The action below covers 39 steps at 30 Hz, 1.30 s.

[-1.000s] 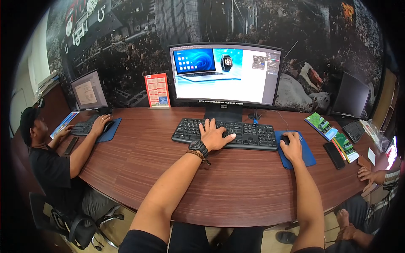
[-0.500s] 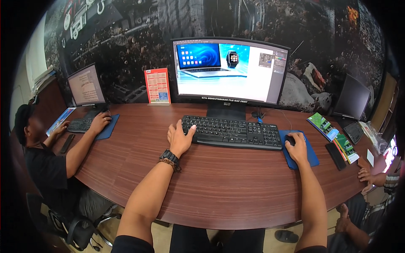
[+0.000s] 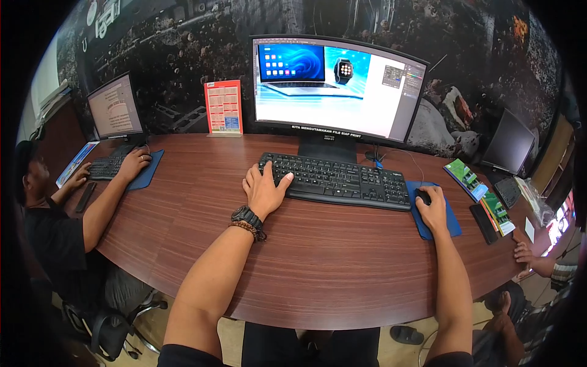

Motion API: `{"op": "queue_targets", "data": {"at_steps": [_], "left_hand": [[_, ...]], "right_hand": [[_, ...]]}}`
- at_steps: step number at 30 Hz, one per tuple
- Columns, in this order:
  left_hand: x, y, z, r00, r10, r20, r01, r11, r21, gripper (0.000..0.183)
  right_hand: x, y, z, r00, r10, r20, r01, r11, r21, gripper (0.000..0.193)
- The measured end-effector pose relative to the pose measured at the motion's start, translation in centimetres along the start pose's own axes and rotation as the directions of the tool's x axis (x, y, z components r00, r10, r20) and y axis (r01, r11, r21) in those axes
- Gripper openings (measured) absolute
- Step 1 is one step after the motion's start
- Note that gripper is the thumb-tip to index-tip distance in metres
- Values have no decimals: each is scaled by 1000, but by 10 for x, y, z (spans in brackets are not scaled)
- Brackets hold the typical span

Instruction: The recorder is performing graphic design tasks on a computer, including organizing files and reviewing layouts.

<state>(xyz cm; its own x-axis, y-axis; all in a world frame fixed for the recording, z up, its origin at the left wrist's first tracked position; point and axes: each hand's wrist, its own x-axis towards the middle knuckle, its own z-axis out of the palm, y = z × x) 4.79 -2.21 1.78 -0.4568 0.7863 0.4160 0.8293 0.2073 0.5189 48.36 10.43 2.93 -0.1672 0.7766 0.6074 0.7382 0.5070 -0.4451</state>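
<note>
My left hand [image 3: 265, 191] rests at the left end of a black keyboard [image 3: 342, 183], its fingers spread. The index finger and thumb reach over the keys, while the other fingertips lie beside the keyboard's left edge. A dark watch and a beaded bracelet circle that wrist. On a blue mouse pad [image 3: 451, 223], my right hand [image 3: 433, 211] is wrapped over a black mouse [image 3: 422, 196]. Behind the keyboard stands a monitor [image 3: 327, 147], whose screen shows a picture of a laptop and a smartwatch beside editing panels.
A red-framed calendar [image 3: 224, 107] stands left of the monitor. At the left, another person [image 3: 55, 226] works at a second computer. Green booklets [image 3: 466, 177], a dark flat case [image 3: 483, 223] and another monitor [image 3: 509, 142] are on the right, near another person's hand [image 3: 524, 252].
The view has tilted, so the desk and monitor sit higher in the picture. My left hand has shifted slightly right along the keyboard's edge. My right hand stays on the mouse.
</note>
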Motion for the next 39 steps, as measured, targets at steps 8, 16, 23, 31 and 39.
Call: {"op": "queue_targets", "data": {"at_steps": [8,16,23,31,39], "left_hand": [[-2,3,-4,999,-19,25,18,999,26,79],[-1,3,-3,999,-16,30,15,999,31,77],[-1,2,-3,1000,-4,20,4,1000,27,76],[-1,2,-1,1000,-14,20,13,999,39,76],[0,2,-1,1000,-12,27,11,999,35,75]], "right_hand": [[0,3,0,1000,-14,0,14,1000,4,33],[0,1,0,1000,-1,7,1,1000,5,33],[0,-5,-1,1000,20,2,-20,1000,-1,33],[-1,-1,0,1000,-3,-7,3,1000,3,32],[-1,3,0,999,-35,-18,35,999,8,32]]}}
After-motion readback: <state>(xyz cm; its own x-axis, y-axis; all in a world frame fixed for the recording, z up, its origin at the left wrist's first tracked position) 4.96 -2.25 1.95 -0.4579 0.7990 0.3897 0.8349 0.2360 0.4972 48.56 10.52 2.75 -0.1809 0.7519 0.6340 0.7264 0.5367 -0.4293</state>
